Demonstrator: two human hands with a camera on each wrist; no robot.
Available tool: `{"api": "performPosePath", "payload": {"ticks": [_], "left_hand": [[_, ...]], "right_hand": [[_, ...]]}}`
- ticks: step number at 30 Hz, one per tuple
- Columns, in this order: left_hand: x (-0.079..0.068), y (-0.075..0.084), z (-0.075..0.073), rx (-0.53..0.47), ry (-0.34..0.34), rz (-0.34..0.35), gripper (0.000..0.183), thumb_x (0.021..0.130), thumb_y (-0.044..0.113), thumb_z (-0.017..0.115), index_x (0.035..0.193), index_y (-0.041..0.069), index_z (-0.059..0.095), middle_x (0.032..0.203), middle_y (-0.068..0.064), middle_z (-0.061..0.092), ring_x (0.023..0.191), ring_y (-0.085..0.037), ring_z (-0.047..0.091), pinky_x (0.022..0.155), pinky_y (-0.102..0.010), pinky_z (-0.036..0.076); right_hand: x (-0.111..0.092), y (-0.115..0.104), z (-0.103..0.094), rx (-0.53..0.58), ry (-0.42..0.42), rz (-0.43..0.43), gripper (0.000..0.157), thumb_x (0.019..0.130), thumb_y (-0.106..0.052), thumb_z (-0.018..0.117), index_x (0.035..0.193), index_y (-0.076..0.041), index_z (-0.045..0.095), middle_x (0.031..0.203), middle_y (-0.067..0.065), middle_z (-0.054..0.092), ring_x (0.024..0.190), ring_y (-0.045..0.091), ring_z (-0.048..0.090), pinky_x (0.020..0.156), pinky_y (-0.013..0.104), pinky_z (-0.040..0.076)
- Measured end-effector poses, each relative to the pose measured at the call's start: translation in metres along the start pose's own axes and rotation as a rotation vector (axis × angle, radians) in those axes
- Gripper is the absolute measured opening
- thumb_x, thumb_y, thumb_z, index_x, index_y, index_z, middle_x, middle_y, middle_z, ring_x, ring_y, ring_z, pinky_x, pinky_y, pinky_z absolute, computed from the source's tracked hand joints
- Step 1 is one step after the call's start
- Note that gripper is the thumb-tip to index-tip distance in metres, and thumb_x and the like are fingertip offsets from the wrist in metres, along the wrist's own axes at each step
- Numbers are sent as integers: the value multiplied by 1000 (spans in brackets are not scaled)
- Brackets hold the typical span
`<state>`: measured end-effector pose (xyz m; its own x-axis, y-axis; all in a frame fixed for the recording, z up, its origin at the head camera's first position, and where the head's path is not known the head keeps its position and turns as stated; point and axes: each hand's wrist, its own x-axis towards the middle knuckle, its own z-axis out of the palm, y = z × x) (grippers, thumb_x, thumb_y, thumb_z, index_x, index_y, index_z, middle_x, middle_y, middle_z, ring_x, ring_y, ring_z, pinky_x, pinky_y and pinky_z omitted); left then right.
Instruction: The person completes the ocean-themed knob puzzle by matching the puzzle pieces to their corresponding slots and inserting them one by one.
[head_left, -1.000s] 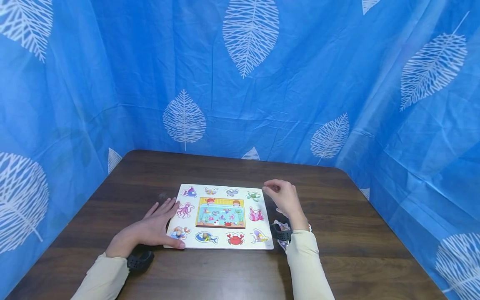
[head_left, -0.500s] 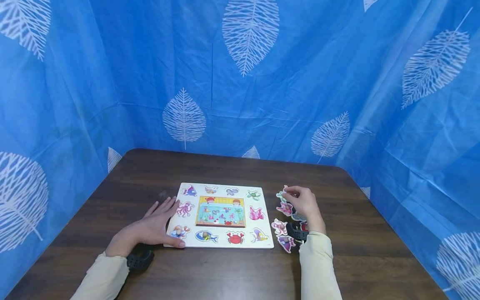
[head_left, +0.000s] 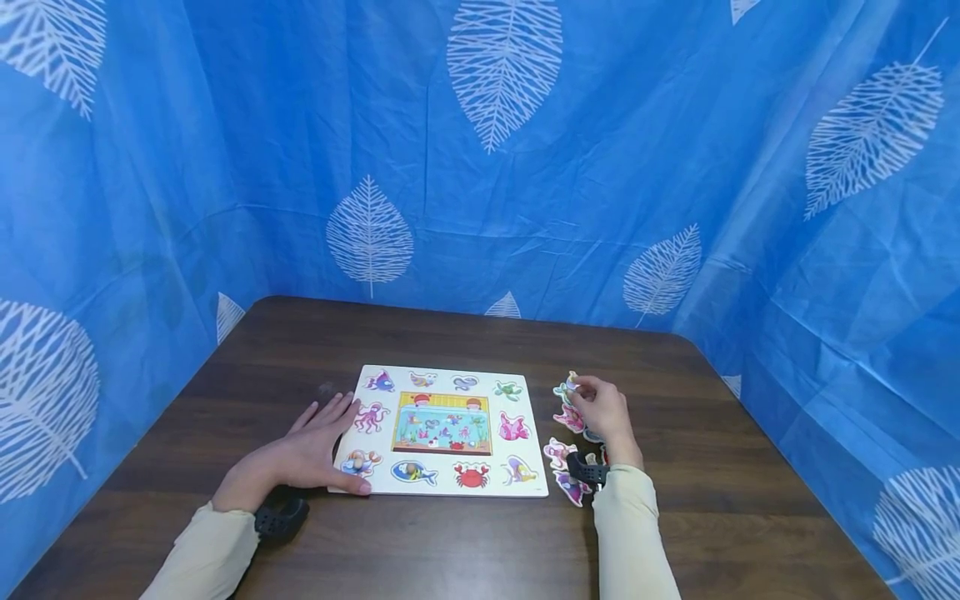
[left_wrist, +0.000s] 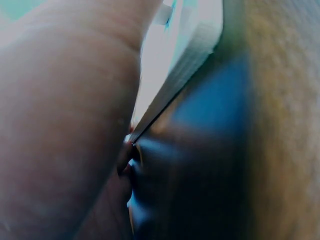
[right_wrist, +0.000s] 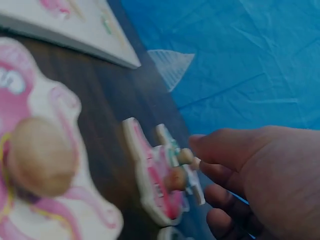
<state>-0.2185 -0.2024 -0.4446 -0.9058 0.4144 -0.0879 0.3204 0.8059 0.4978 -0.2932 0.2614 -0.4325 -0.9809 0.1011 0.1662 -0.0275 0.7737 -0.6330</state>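
Note:
My left hand [head_left: 311, 446] lies spread over the left edge of a white puzzle board [head_left: 536, 471], thumb along its front edge. On the board, a hermit crab piece [head_left: 361, 463] and a striped fish piece [head_left: 412, 472] carry wooden knobs. Right of the board, my right hand [head_left: 606, 412] pinches a small wooden knob [right_wrist: 196, 164] at the far end of a group of loose pieces. By its fingertips are a green turtle piece [head_left: 562, 392] and a pink fish piece [right_wrist: 162, 187]. An octopus piece [right_wrist: 30, 160] lies nearer the wrist.
A purple fish piece [head_left: 572, 488] lies by the board's near right corner. The right wrist and its black strap [head_left: 587, 471] partly cover other pieces. Blue cloth [head_left: 420, 250] with white leaves hangs around the dark wooden table [head_left: 465, 542].
My right hand has moved from the board's upper right corner to the loose pieces on the right, then shifted slightly left there. The left hand and the board have stayed put.

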Motion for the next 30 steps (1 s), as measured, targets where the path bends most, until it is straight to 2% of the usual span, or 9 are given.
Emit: {"api": "performPosePath", "payload": {"ticks": [7,18,25,30], "left_hand": [[0,0,1,-4,1,-2,137,66,74,81,160,-6,22,169,-28,14,157,-47,9,123,-68,2],[-2,1,1,-14,1,-7,137,66,73,81,160,-6,22,169,-28,14,157,-47,9,123,-69,3],[-1,2,1,-14,-2,-8,137,66,73,81,160,-6,22,169,-29,14,156,-47,9,123,-69,3],[-1,2,0,-9,3,-5,137,65,73,81,160,-6,22,169,-28,14,156,-47,9,123,-69,3]], "right_hand": [[3,8,10,-40,38,4,31,96,-16,68,124,-2,73,107,17,76,94,33,67,90,52,51],[4,5,17,-38,84,59,24,96,-18,69,116,-7,77,109,17,76,102,37,65,91,52,50],[6,-3,22,-50,80,8,22,98,-18,69,115,-8,78,112,18,76,100,34,66,89,52,51],[8,-14,31,-9,37,-11,22,99,-22,69,116,-10,78,110,13,76,96,28,66,85,44,54]]}}
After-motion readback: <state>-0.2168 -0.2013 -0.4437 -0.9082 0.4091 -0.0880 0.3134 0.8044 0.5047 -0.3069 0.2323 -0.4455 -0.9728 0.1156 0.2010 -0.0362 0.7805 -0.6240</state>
